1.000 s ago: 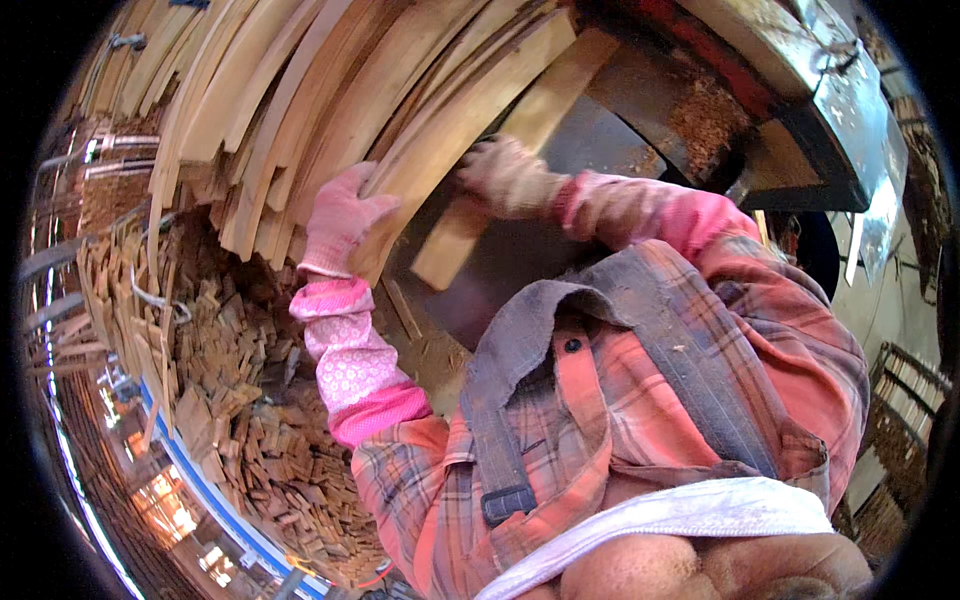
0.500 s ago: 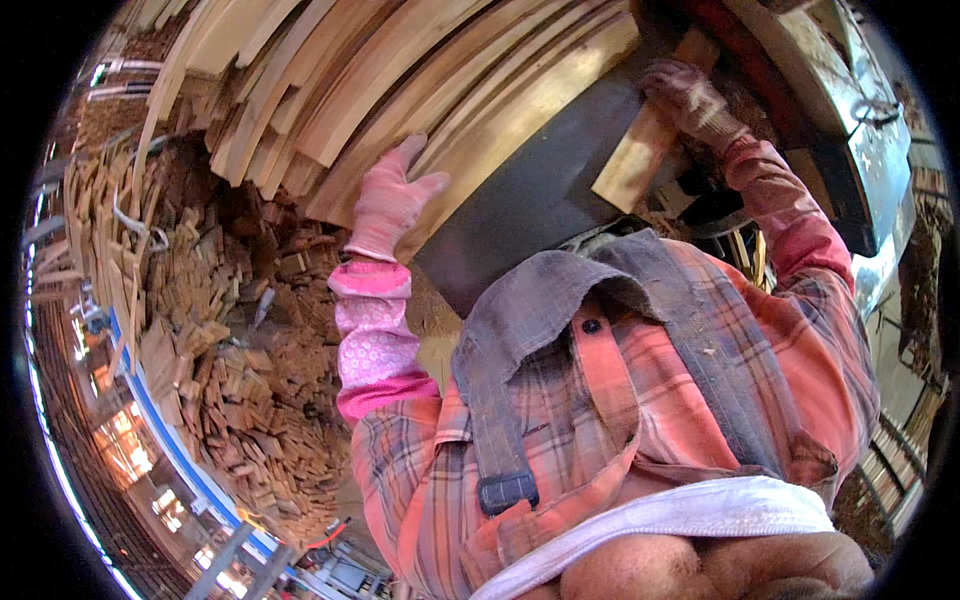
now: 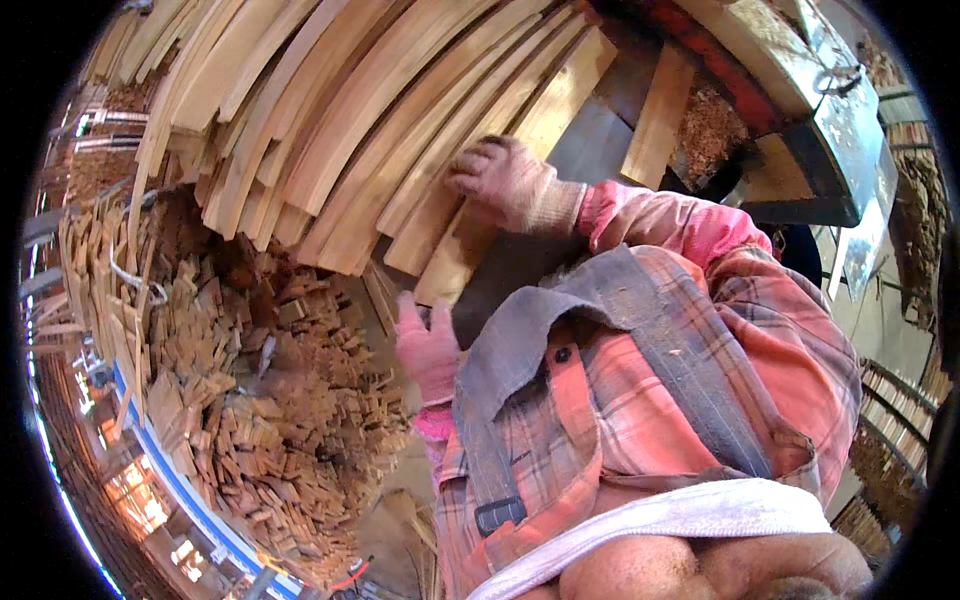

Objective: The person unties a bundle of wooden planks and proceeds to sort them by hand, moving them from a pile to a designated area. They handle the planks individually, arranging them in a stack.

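Long, pale wooden boards lie side by side in a row in front of me. Across the nearest wooden board (image 3: 570,85) is my right hand (image 3: 512,185), in a dusty pinkish glove, its fingers curled over the board's edge. My left hand (image 3: 428,352), in a pink glove, is lower, by the board's near end. Its thumb and fingers are spread apart, with the fingertips at or close to the wood; whether they touch, I cannot tell. A separate short board (image 3: 660,115) lies to the right on the dark metal surface (image 3: 600,135).
A large heap of wood offcuts (image 3: 270,430) fills the left side below the boards. At the right stands a machine part with a pale blue metal side (image 3: 860,150); sawdust (image 3: 710,130) lies beside it. A blue rail (image 3: 180,480) runs along the lower left.
My right hand has left the short board and moved left onto the row. My left hand has drawn back toward me. The row's nearest boards now reach farther toward me, with gaps between their ends.
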Motion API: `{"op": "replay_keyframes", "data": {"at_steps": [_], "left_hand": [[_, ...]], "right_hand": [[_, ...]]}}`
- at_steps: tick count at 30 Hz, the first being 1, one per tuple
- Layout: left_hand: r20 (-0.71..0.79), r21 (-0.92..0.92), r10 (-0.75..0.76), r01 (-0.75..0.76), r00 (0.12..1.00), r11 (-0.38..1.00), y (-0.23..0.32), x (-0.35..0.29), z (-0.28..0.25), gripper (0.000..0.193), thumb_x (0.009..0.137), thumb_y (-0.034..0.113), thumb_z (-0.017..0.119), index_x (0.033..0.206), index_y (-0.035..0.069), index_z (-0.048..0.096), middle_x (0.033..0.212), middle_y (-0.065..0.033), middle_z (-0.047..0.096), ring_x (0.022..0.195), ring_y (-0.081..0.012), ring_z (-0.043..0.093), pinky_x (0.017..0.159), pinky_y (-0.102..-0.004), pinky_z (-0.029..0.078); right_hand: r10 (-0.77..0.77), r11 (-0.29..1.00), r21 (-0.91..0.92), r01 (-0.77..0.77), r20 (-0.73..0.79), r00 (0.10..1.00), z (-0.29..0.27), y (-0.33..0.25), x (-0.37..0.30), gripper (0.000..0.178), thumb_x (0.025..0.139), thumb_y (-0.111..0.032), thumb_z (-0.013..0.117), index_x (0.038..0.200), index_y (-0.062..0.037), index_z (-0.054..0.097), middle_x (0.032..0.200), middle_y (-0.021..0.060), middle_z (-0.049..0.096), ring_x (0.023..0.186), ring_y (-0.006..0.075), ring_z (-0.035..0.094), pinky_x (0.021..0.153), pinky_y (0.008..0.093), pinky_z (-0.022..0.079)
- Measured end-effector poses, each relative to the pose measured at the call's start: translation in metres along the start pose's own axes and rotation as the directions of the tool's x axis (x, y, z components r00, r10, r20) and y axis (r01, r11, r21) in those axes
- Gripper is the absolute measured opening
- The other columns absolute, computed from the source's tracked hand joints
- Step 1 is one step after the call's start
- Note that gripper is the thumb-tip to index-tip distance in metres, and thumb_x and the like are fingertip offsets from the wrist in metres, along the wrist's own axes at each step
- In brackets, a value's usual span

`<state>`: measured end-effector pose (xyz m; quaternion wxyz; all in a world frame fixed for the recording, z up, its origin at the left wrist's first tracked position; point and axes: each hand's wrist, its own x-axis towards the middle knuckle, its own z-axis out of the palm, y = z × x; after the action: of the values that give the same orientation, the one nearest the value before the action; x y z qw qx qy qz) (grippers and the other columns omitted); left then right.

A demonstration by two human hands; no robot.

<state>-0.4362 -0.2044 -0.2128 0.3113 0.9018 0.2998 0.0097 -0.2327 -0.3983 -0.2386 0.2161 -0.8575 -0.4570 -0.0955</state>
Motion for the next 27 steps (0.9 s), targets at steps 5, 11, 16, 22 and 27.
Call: {"op": "replay_keyframes", "data": {"at_steps": [5,11,16,22,27], "left_hand": [[0.208,-0.102,0.294,-0.278,0.933,0.955,0.007,0.005,0.024,0.053,0.089,0.025,0.071,0.135,0.001,0.059,0.107,-0.0234,0.07,0.097,-0.037,0.068,0.088,-0.0442,0.052],[-0.191,0.253,0.352,-0.301,0.916,0.92,0.034,0.057,-0.004,0.061,0.088,0.018,0.071,0.142,-0.001,0.05,0.131,-0.0296,0.057,0.119,-0.0428,0.057,0.101,-0.0434,0.047],[-0.162,-0.048,0.125,-0.135,0.979,0.99,0.014,0.054,0.006,0.056,0.086,0.009,0.071,0.138,-0.004,0.054,0.131,-0.0225,0.062,0.119,-0.0318,0.061,0.105,-0.0392,0.045],[0.201,-0.552,0.083,0.044,0.976,0.833,-0.005,0.034,0.039,0.038,0.088,0.008,0.071,0.123,-0.005,0.066,0.113,-0.0122,0.07,0.102,-0.0217,0.066,0.094,-0.033,0.051],[0.158,-0.004,0.493,-0.499,0.855,0.867,0.031,0.053,0.034,0.041,0.087,0.016,0.073,0.124,-0.001,0.065,0.115,-0.0226,0.068,0.107,-0.0392,0.064,0.097,-0.0437,0.051]], "right_hand": [[0.077,0.973,-0.225,-0.043,0.148,0.986,0.001,0.032,-0.027,0.018,0.079,-0.031,0.069,0.085,-0.0154,0.074,0.095,0.0037,0.07,0.099,0.0266,0.068,0.091,0.0441,0.053],[0.563,0.678,-0.602,-0.421,0.056,0.825,0.058,0.193,-0.102,0.022,0.082,-0.035,0.066,0.084,-0.0129,0.067,0.094,0.008,0.066,0.099,0.0294,0.063,0.087,0.0476,0.049],[0.407,0.873,-0.4,-0.278,0.287,0.867,-0.062,0.16,-0.083,0.024,0.087,-0.032,0.064,0.096,-0.0107,0.068,0.103,0.011,0.066,0.103,0.0336,0.062,0.093,0.0496,0.047],[0.264,0.944,-0.228,-0.237,0.096,0.96,-0.076,0.114,-0.051,0.024,0.081,-0.024,0.069,0.099,-0.0098,0.072,0.1,0.0118,0.071,0.098,0.0353,0.066,0.086,0.0464,0.054],[0.241,0.968,-0.051,-0.244,-0.063,0.969,0.0,0.071,-0.026,0.03,0.082,-0.032,0.068,0.106,-0.0133,0.07,0.125,0.008,0.064,0.123,0.0284,0.057,0.104,0.0444,0.046]]}}
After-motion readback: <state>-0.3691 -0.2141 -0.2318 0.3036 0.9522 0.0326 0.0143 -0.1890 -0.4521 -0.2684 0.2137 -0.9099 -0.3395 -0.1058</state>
